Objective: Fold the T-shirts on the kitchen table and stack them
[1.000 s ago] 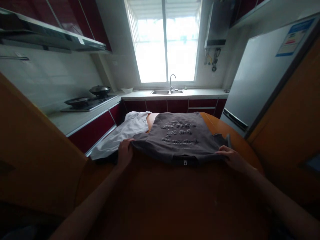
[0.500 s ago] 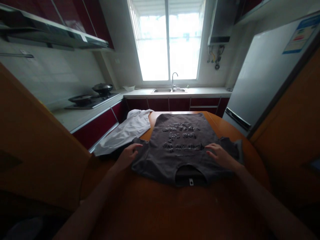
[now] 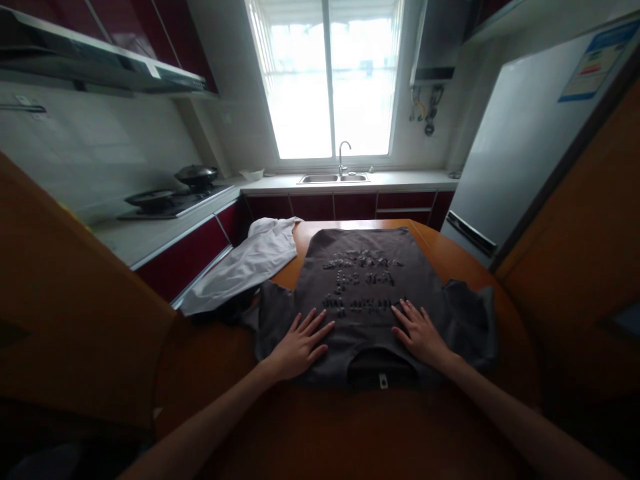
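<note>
**Both palms flat on the grey T-shirt**

With my fingers spread and my palms down, I have both hands resting on the dark grey cotton T-shirt with raised lettering (image 3: 367,287), which lies face up on the round orange-brown wooden table (image 3: 450,250). My left hand (image 3: 300,347) presses the cloth just left of the neckline, fingers fanned toward the printed lines. My right hand (image 3: 419,333) lies on the other side of the collar, also open and flat, gripping nothing. Between my wrists sits the shirt's neck opening with a small white label (image 3: 383,381), at the table edge nearest me. The short sleeves stick out to either side, the right one a little rumpled, and the hem points away from me toward the window.

Just beyond the left sleeve, a crumpled white cloth garment (image 3: 250,263) hangs over the table's left edge, touching or nearly touching the grey shirt; I cannot tell which.

Further out, a pale counter runs along the left wall with a dark wok on a gas hob (image 3: 196,175). Under the bright window (image 3: 327,80) is a steel sink with a curved tap (image 3: 340,175), above dark red cabinet fronts. A tall silver fridge (image 3: 520,147) stands to the right.
</note>
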Available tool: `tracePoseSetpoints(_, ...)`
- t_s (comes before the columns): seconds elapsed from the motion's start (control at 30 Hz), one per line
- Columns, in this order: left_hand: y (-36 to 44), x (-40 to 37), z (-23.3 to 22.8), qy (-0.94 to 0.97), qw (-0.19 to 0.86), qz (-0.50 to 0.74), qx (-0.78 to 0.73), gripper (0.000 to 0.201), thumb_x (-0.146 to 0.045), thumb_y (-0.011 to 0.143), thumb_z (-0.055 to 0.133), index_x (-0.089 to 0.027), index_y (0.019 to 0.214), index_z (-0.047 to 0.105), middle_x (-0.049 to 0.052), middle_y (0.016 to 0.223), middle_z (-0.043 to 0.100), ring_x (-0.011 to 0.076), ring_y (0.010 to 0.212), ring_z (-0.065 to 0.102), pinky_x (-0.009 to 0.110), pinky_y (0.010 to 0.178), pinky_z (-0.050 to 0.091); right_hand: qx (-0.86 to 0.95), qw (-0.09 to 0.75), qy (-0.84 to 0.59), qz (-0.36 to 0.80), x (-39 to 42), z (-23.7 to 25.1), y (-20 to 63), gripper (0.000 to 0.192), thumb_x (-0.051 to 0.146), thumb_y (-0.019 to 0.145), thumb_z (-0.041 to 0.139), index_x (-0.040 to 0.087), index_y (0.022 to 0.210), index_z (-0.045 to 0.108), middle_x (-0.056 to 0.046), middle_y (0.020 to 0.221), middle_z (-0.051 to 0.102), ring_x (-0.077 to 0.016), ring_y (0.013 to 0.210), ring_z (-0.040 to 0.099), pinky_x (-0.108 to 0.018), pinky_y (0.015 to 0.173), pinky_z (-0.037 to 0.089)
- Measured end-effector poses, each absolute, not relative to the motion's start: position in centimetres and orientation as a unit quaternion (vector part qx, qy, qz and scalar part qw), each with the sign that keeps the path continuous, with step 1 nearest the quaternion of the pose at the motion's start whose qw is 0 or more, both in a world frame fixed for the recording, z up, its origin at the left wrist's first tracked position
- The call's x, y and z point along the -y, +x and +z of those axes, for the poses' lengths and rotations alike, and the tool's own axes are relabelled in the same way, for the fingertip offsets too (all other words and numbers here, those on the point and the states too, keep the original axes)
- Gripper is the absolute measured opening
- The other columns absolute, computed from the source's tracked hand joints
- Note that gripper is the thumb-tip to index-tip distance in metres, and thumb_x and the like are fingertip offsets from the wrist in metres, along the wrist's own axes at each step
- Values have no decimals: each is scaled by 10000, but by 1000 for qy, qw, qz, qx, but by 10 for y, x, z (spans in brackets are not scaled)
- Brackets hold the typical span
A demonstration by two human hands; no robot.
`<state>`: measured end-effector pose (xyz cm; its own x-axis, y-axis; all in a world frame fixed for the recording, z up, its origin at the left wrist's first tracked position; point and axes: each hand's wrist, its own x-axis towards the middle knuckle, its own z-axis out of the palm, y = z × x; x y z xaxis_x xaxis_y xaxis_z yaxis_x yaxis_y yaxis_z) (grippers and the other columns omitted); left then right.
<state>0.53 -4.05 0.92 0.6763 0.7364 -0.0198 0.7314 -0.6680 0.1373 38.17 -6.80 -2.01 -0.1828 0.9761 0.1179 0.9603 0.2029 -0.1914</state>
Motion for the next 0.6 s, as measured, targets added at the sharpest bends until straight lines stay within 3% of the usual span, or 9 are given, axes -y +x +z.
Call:
tracePoseSetpoints(0.13,-12,94,18,917,100,15,-387,618,-499,1010,458,-424,1581,236,6,1680,174,337,1537,179,598,1209,221,776,124,-615,63,117,-22,379,601,522,996,421,281,1546,401,-81,1642,303,-282,1520,249,-559,1212,217)
tracePoseSetpoints(0.23,-22,79,36,901,191,66,-384,569,-471,948,570,-408,1500,445,11,1550,475,277,1393,481,439,1139,423,765,172,-615,86,122,-14,383,510,504,996,436,255,1420,574,-106,1554,458,-293,1438,407,-533,1181,316)
tracePoseSetpoints(0.3,-21,30,51,850,226,167,-446,435,-453,958,529,-316,1364,607,56,1339,659,246,1174,649,371,1013,526,743,221,-627,79,108,-7,386,464,462,997,438,207,1324,646,-138,1473,538,-301,1384,469,-509,1160,365)
tracePoseSetpoints(0.37,-16,-37,62,777,218,264,-529,383,-398,932,530,-228,1244,670,85,1169,727,251,1039,697,368,927,558,722,264,-637,58,90,-5,387,435,425,987,453,187,1289,656,-155,1422,567,-315,1360,485,-515,1141,391)
tracePoseSetpoints(0.6,12,-210,67,660,226,335,-633,284,-284,797,697,-142,1042,680,126,1018,751,287,1067,680,350,908,520,705,307,-639,33,69,-31,384,392,355,963,481,216,1300,625,-135,1397,559,-320,1348,479,-537,1132,398)
